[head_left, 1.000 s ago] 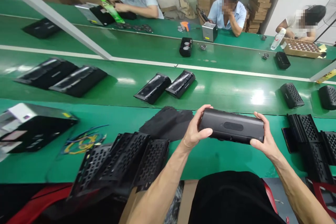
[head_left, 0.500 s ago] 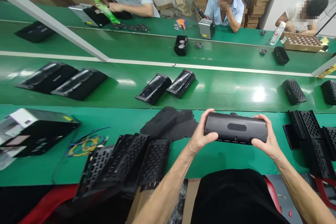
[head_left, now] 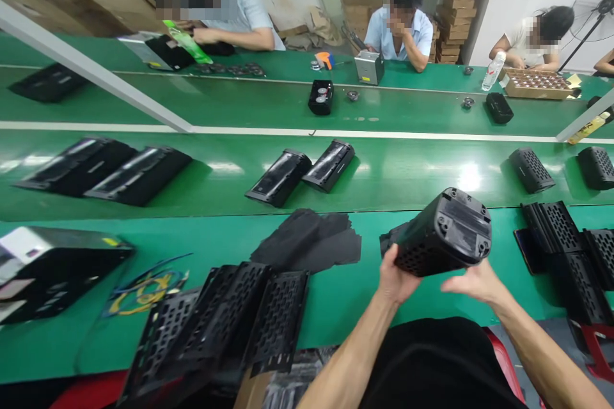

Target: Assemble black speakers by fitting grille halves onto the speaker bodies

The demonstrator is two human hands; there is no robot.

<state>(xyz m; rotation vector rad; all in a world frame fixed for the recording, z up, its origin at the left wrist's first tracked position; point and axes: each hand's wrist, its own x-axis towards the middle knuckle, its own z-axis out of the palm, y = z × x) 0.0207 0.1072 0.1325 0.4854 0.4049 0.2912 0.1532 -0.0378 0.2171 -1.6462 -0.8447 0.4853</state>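
Observation:
A black perforated speaker housing [head_left: 426,239] is tilted above the green bench, its end face with screw holes turned up and toward the right. My left hand [head_left: 398,278] is closed around its lower left part, with some fingers hidden behind it. Close under the right end is my right hand [head_left: 474,281], its thumb stretched out and off the housing. The other right fingers are partly hidden behind the housing; whether they touch it I cannot tell. Behind the housing and to the left, black sheets [head_left: 309,239] lie on the bench.
Perforated black panels [head_left: 278,313] are piled left, more panels [head_left: 561,236] right. Cables [head_left: 148,294] lie beside a black-and-silver box [head_left: 62,268]. Housings [head_left: 281,176] rest on the green conveyor [head_left: 407,172]. Co-workers sit across it. A slanted white post [head_left: 110,77] crosses at left.
The housing has turned from lying level between both hands to end-up, its end face now showing. My right thumb has come off it. The view has shifted slightly.

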